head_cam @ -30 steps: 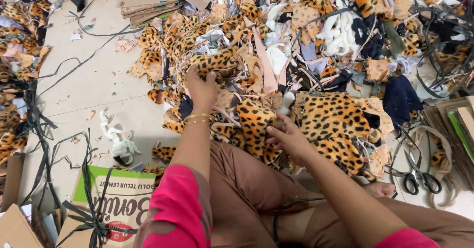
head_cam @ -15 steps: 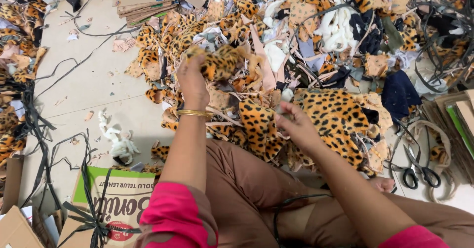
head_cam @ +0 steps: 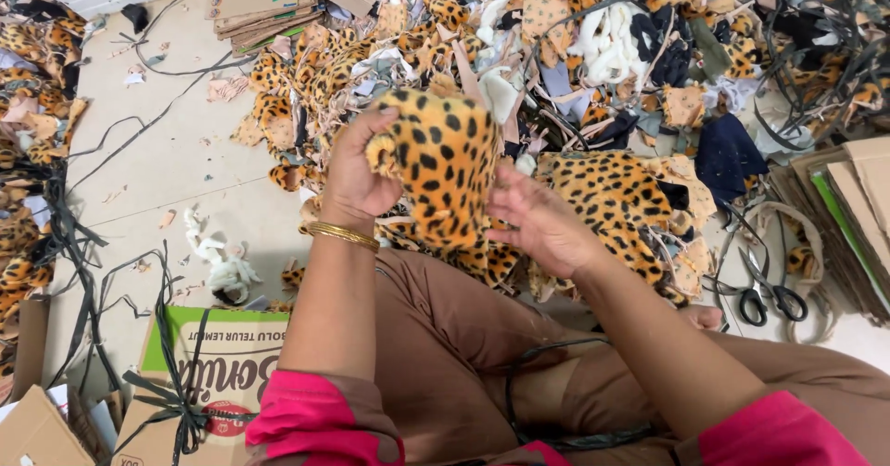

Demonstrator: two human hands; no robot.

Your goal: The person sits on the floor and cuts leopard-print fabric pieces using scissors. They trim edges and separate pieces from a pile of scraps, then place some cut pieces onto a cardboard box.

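Holding up a fuzzy piece of leopard-print plush fabric, yellow with black spots (head_cam: 443, 165), between both hands, above the lap and in front of the big heap of leopard-print and beige fabric scraps (head_cam: 593, 67) on the far side. Left hand (head_cam: 357, 174) closed on the left edge of the piece, thumb on top, a thin gold bangle (head_cam: 343, 235) on the wrist. Right hand (head_cam: 538, 220) half open, fingers (head_cam: 508, 188) pressing the lower right edge, not fully closed around it. Lying near on the right, on the pale floor (head_cam: 176, 160): black-handled scissors (head_cam: 765, 290), well apart from both hands. Near left: a green and white cardboard box (head_cam: 218, 373) with black strips over it, and a small white fluff scrap (head_cam: 218, 267) just beyond it.

For doing this step well, probably best to keep the piece stretched flat between the two hands, so both faces and all edges show clearly. Better to grip only at the edges, not in the middle. Careful also not to let the hanging lower part catch in the scraps on the lap.
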